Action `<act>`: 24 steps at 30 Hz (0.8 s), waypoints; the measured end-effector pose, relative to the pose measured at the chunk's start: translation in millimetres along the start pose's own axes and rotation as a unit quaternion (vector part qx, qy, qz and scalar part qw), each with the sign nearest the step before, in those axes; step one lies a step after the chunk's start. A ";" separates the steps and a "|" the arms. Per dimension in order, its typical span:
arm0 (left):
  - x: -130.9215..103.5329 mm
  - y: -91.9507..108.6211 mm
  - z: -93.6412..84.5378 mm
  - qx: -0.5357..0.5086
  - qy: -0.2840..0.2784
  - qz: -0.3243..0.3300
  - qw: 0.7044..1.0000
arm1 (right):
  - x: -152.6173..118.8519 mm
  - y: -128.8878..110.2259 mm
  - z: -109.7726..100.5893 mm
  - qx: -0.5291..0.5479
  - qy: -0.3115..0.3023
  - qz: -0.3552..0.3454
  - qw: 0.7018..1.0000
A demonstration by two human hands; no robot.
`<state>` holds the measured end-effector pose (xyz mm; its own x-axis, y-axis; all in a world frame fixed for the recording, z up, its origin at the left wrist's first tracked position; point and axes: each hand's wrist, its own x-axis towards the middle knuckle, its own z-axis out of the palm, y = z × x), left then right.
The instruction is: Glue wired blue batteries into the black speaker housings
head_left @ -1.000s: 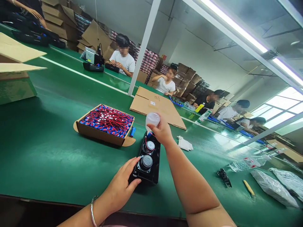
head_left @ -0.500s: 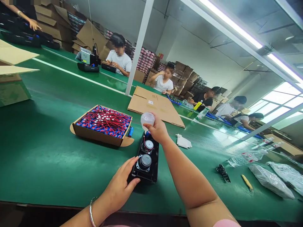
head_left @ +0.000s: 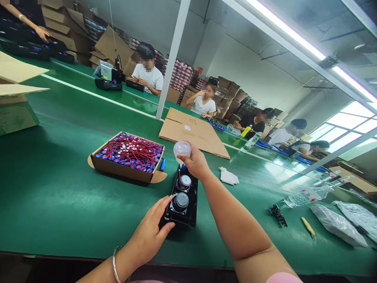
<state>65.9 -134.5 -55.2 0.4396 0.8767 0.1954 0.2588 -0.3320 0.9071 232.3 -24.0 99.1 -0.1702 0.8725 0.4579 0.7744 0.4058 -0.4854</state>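
Observation:
A black speaker housing (head_left: 192, 210) lies open side up on the green bench, with two round speaker drivers (head_left: 180, 200) and a red wire inside. My left hand (head_left: 151, 228) holds its near left corner, fingers along the side and thumb at the near end. Over the far end, my right hand (head_left: 196, 161) is closed round a translucent white squeeze bottle (head_left: 182, 150), tipped with its nozzle down. Whether the nozzle touches the housing I cannot tell. Just left stands a cardboard box (head_left: 123, 169) packed with blue battery cells (head_left: 107, 153) with red and black leads.
A loose blue cell (head_left: 163, 165) is beside the box. Flat cardboard (head_left: 194, 131) lies behind; a white cloth (head_left: 229, 176) is to the right. Farther right are a black clip (head_left: 277, 216), a yellow-handled tool (head_left: 308, 227), a plastic bottle (head_left: 306, 196) and wrapped packets (head_left: 338, 224). Several people sit across the bench.
The squeeze bottle has shifted very slightly left in my right hand. My left hand and the speaker housing stay in place.

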 end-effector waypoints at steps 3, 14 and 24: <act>-0.3 0.2 -0.2 0.007 0.008 0.013 1.000 | -0.8 -0.4 0.0 -0.002 -0.003 -0.002 1.000; 1.2 2.0 -1.2 -0.033 -0.001 -0.035 0.999 | -7.6 0.1 -0.8 -0.013 0.004 -0.007 1.000; 1.0 1.4 -1.7 -0.061 0.016 -0.047 0.997 | -22.2 8.4 -3.5 -0.018 0.042 0.008 0.999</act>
<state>65.2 -133.5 -53.2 0.3906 0.9130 0.1175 0.1903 -0.2050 0.9601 244.7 -40.9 87.5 -0.1073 0.8528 0.5110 0.7981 0.3804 -0.4672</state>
